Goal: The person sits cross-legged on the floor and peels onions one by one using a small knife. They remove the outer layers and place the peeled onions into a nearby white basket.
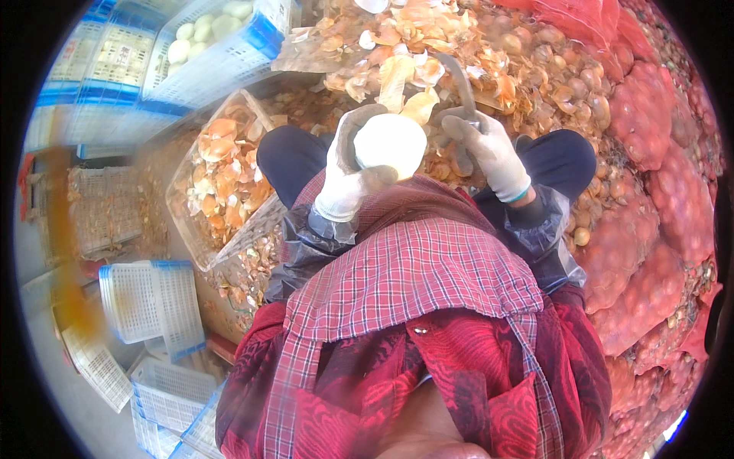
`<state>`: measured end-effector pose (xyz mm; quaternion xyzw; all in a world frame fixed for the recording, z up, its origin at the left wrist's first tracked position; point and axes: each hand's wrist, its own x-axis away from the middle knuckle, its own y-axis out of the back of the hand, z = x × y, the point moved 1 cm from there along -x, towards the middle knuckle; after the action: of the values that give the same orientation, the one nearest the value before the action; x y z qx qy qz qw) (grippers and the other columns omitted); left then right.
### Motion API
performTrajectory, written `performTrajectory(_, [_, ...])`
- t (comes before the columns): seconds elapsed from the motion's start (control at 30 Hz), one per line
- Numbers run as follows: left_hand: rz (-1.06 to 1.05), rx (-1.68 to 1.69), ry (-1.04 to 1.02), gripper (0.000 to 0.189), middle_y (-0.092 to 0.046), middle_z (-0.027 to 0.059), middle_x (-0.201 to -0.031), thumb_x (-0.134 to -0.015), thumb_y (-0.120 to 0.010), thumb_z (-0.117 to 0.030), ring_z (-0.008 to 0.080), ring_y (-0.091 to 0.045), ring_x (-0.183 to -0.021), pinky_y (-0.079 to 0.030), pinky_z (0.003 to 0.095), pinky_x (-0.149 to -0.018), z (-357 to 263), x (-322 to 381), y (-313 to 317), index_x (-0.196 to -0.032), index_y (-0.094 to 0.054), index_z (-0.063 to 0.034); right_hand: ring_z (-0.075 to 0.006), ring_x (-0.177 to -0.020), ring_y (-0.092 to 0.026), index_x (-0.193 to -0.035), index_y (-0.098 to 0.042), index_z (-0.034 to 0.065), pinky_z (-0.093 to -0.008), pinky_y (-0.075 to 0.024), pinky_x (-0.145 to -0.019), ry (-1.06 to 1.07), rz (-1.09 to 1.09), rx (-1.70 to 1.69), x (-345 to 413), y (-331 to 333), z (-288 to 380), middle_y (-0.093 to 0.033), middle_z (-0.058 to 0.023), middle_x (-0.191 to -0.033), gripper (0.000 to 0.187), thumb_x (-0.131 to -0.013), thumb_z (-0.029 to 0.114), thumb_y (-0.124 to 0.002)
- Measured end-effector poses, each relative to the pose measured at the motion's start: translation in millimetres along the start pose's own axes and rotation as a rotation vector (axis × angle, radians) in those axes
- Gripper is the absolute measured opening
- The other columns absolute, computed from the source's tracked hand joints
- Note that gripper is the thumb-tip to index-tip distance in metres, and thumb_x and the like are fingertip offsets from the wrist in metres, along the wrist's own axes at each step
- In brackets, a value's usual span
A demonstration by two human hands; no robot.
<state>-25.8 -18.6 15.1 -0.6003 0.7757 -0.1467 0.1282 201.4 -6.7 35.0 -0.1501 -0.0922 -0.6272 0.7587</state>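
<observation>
A large white onion, its outer skin mostly off, rests in my left hand, which wears a white knit glove with a grey coated palm. Pale yellow-brown strips of skin show just beyond its far side. In my right hand, gloved the same way, is the handle of a knife with a curved blade; the blade points away from me. A gap separates the knife from the onion. Under both hands lies my red plaid apron.
Onion skins and unpeeled onions are heaped ahead. A clear plastic crate at left holds skins. Peeled onions fill a blue-and-white crate. Red mesh sacks of onions line the right; stacked crates stand lower left.
</observation>
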Motion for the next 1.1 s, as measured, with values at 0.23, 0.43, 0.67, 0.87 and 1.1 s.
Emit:
performTrajectory(0.23, [0.316,-0.46,-0.27,0.098,-0.047,0.0176,-0.134,-0.058,-0.089,-0.03,0.0282,-0.048,-0.126,-0.041,0.0416,-0.103,-24.0,-17.0,-6.4,-0.139,-0.043,0.0029,-0.0066,-0.081,-0.062,-0.124,-0.059,-0.0022,-0.0206,-0.0497,-0.067,0.346,0.03,-0.251,-12.3,-21.7,-1.9,-0.067,-0.0022,-0.099,0.039,-0.095,0.024,-0.063])
performTrajectory(0.43, [0.139,-0.014,-0.249,0.105,-0.046,0.0169,-0.14,-0.06,-0.089,-0.033,0.0288,-0.045,-0.13,-0.038,0.0423,-0.107,-13.1,-24.8,-16.5,-0.144,-0.037,0.0012,-0.0053,-0.069,-0.061,-0.117,-0.062,-0.0023,-0.0226,-0.0479,-0.057,0.364,-0.168,-0.131,-10.9,-17.1,14.8,-0.066,-0.0002,-0.085,0.031,-0.092,0.016,-0.065])
performTrajectory(0.67, [-0.015,0.062,0.207,0.074,-0.055,0.0125,-0.128,-0.076,-0.077,-0.024,0.0214,-0.053,-0.119,-0.044,0.034,-0.102,23.6,-8.4,-4.2,-0.137,-0.044,0.0017,-0.006,-0.053,-0.052,-0.101,-0.064,0.0031,-0.0221,-0.0391,-0.047,0.145,-0.013,-0.064,-15.6,-33.2,8.8,-0.061,0.0007,-0.071,0.024,-0.092,0.025,-0.066])
performTrajectory(0.87, [0.071,0.602,0.206,0.065,-0.056,0.0155,-0.126,-0.079,-0.069,-0.015,0.0281,-0.058,-0.116,-0.048,0.0414,-0.102,27.4,-2.2,5.2,-0.136,-0.044,0.0024,-0.0141,-0.059,-0.058,-0.11,-0.063,0.0036,-0.0283,-0.0455,-0.053,0.132,-0.377,-0.297,-67.4,62.7,-21.2,-0.066,-0.0062,-0.078,0.023,-0.097,0.021,-0.055])
performTrajectory(1.1, [-0.116,0.667,0.214,0.063,-0.059,0.0153,-0.124,-0.085,-0.07,-0.028,0.0273,-0.06,-0.114,-0.052,0.0424,-0.096,27.5,-11.5,2.5,-0.134,-0.046,0.0022,-0.0282,-0.076,-0.069,-0.113,-0.062,0.0118,-0.0369,-0.0534,-0.065,0.417,-0.308,0.901,-9.7,19.7,0.2,-0.07,-0.0118,-0.088,0.029,-0.088,0.025,-0.068])
